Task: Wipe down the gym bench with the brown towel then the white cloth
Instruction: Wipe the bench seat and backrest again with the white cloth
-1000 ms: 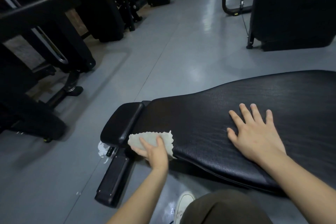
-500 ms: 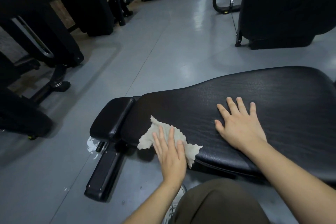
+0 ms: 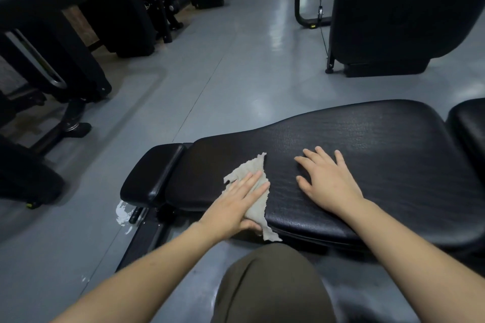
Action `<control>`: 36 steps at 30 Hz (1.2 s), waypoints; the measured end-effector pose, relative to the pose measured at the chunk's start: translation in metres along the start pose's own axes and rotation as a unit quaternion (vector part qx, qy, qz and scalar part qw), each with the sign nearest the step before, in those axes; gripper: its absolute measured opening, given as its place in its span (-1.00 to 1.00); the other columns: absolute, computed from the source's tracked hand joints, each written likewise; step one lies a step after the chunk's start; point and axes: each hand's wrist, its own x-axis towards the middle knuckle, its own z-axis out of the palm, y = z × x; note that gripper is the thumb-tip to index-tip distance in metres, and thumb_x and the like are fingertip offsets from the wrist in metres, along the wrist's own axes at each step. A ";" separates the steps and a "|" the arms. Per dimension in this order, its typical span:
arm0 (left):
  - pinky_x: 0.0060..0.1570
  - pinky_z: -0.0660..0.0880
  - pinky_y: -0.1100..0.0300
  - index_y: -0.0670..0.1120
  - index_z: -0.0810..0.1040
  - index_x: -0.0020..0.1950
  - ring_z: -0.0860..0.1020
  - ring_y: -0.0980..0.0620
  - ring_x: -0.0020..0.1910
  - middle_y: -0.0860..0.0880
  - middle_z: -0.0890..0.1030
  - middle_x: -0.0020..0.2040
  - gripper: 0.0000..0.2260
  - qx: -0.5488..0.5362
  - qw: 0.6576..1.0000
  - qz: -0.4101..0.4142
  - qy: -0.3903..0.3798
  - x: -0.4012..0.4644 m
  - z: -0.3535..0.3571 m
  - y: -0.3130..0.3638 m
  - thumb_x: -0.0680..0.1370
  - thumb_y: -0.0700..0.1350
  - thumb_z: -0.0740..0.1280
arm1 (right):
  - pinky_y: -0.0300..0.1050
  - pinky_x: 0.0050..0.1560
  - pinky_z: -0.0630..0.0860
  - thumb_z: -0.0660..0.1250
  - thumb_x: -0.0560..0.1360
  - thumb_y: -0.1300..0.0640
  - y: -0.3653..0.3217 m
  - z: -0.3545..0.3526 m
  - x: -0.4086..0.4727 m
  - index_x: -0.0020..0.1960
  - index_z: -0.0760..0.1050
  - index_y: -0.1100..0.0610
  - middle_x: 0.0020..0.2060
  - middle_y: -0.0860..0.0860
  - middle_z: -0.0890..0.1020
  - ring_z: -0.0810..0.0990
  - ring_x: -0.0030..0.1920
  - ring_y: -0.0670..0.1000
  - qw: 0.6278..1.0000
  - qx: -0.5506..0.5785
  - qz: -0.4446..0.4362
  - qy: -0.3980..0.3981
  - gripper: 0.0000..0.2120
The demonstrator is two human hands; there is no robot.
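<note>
Head view: left hand (image 3: pixel 237 206) flat on the cloth (image 3: pixel 253 186), fingers straight, thumb tucked under its edge, pressing it against the gym bench (image 3: pixel 380 152) pad's near edge to wipe. Right hand (image 3: pixel 328 181) spread flat, released, just beside the cloth on the pad, likely for bracing

Seen from the head: long black padded gym bench (image 3: pixel 367 155) across the lower right of the frame, a smaller black pad (image 3: pixel 152 173) at its left end. Left hand (image 3: pixel 236 204) flat, fingers straight, pressing a crumpled pale beige cloth (image 3: pixel 253 173) onto the bench near its front edge, thumb under the cloth's lower fold. Right hand (image 3: pixel 328 181) spread flat on the padding just right of the cloth. Olive-clad knee (image 3: pixel 270 283) at bottom centre. Grey floor (image 3: pixel 236 73), wet patch (image 3: pixel 123 212) below the small pad, dark gym machines (image 3: pixel 52 47) upper left and upper right.
</note>
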 end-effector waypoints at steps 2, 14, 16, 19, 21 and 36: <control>0.58 -0.08 -0.01 0.06 -0.12 0.65 -0.26 0.09 0.60 0.08 -0.24 0.64 -0.03 0.005 0.999 0.034 -0.040 0.012 -0.011 0.001 0.42 0.37 0.32 | 0.19 0.58 -0.12 0.13 0.65 -0.09 0.004 -0.004 -0.001 0.57 0.21 -0.05 0.59 -0.06 0.22 0.04 0.61 0.00 0.999 0.044 -0.007 0.002 -0.50; 0.58 0.02 -0.08 -0.13 -0.14 0.64 -0.21 -0.02 0.62 -0.07 -0.23 0.64 0.18 0.035 0.981 0.174 -0.072 0.056 -0.028 0.044 0.34 0.44 0.43 | 0.06 0.56 -0.03 0.19 0.64 -0.04 0.021 -0.021 -0.031 0.52 0.28 0.01 0.54 -0.08 0.30 0.16 0.56 -0.05 0.995 0.045 -0.090 0.025 -0.53; 0.58 0.01 -0.08 -0.15 -0.13 0.64 -0.20 -0.05 0.62 -0.11 -0.22 0.64 0.17 0.043 0.976 0.200 -0.079 0.063 -0.032 0.052 0.34 0.41 0.45 | 0.06 0.56 -0.01 0.21 0.63 -0.04 0.028 -0.024 -0.037 0.52 0.29 0.02 0.53 -0.06 0.32 0.17 0.57 -0.04 0.995 0.042 -0.087 0.033 -0.53; 0.58 -0.02 -0.05 -0.17 -0.13 0.64 -0.22 -0.05 0.62 -0.12 -0.22 0.64 0.17 0.064 0.972 0.210 -0.089 0.069 -0.035 0.056 0.35 0.39 0.46 | 0.03 0.56 -0.03 0.19 0.63 -0.03 0.041 -0.032 -0.042 0.55 0.24 -0.01 0.55 -0.08 0.29 0.14 0.58 -0.03 0.997 0.032 -0.064 0.040 -0.50; 0.58 -0.06 -0.02 -0.18 -0.13 0.63 -0.23 -0.06 0.62 -0.13 -0.21 0.64 0.18 0.081 0.971 0.208 -0.088 0.069 -0.034 0.059 0.34 0.38 0.46 | 0.01 0.56 -0.04 0.19 0.63 -0.02 0.049 -0.039 -0.046 0.55 0.24 -0.02 0.55 -0.07 0.28 0.14 0.58 -0.04 0.997 0.028 -0.051 0.051 -0.50; 0.57 -0.15 0.01 -0.18 -0.04 0.62 -0.22 -0.07 0.62 -0.13 -0.07 0.65 0.14 0.037 0.989 0.145 0.005 0.077 -0.007 0.153 0.32 0.30 0.51 | -0.01 0.53 -0.03 0.16 0.63 0.00 0.061 -0.053 -0.078 0.52 0.29 -0.02 0.52 -0.09 0.33 0.18 0.55 -0.06 0.998 0.028 -0.025 0.048 -0.54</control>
